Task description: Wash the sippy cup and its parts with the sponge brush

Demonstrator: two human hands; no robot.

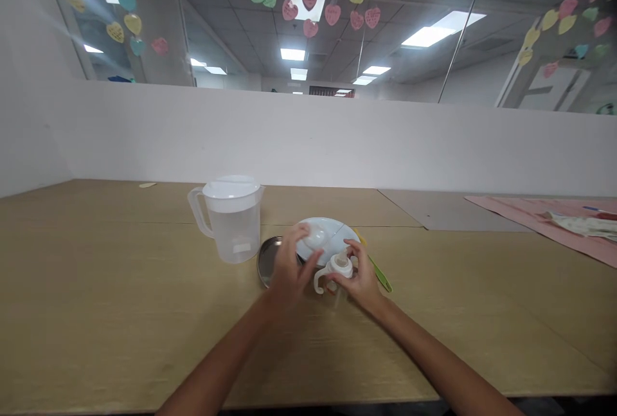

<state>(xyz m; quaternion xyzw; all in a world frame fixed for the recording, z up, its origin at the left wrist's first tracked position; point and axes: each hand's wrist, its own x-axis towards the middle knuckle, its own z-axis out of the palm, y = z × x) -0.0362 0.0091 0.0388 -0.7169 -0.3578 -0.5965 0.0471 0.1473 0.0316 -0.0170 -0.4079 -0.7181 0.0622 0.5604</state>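
My left hand (289, 265) is closed on a clear dome-shaped cap (315, 236), held up over the white plate (332, 224) and slightly blurred. Just to the right, my right hand (360, 280) grips a baby bottle top (341, 265). This piece has a white collar, a clear teat facing up and a curved white handle (318, 281) on its left side. Something red shows beneath the collar, too small to make out. Partly hidden behind my left hand lies a round dark metal dish (267, 260). A green-handled utensil (382, 274) lies beside my right hand, its yellow end partly covered.
A clear plastic pitcher (236, 229) with a white lid stands left of the dish. At the far right, a pink cloth (520, 210) carries a whitish item and a pen. A small pale flat piece (147, 184) lies at the back left, near the white wall (308, 139).
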